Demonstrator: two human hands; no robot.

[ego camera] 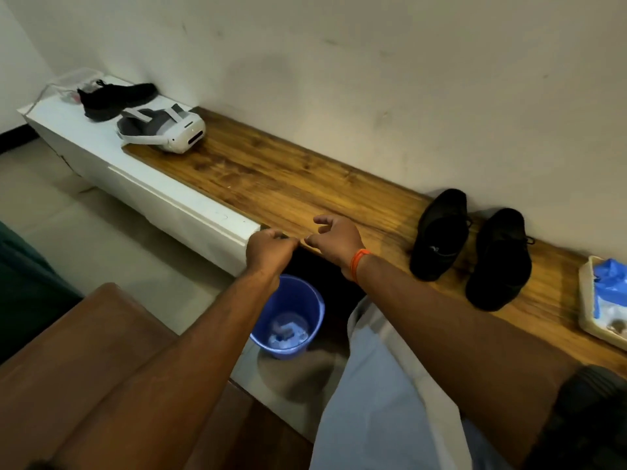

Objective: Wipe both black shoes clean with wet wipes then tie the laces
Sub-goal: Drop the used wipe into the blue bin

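**Both hands over the bucket, shoes waiting at the right**

Head view: the two black shoes (470, 247) stand side by side on the wooden bench top (271, 178), toes toward the near edge, heels close to the wall (373, 62) at the right of the scene. They are well apart from both hands.

The left hand (269, 251) is out over the near edge of the bench, fingers curled under; something small and dark shows at its fingertips, but what it is, or whether it is held, cannot be told. The right hand (334, 237), with an orange band (359, 262) at the wrist, hovers just beside it with fingers loosely bent and spread, holding nothing.

Below the hands, on the floor, a blue bucket (305, 300) holds crumpled pale scraps at its bottom.

Far left, a third black shoe (113, 98) lies on the white part of the bench, with a white headset (163, 128) just right of it. At the far right edge, a pale tray (585, 313) holds blue and white material.
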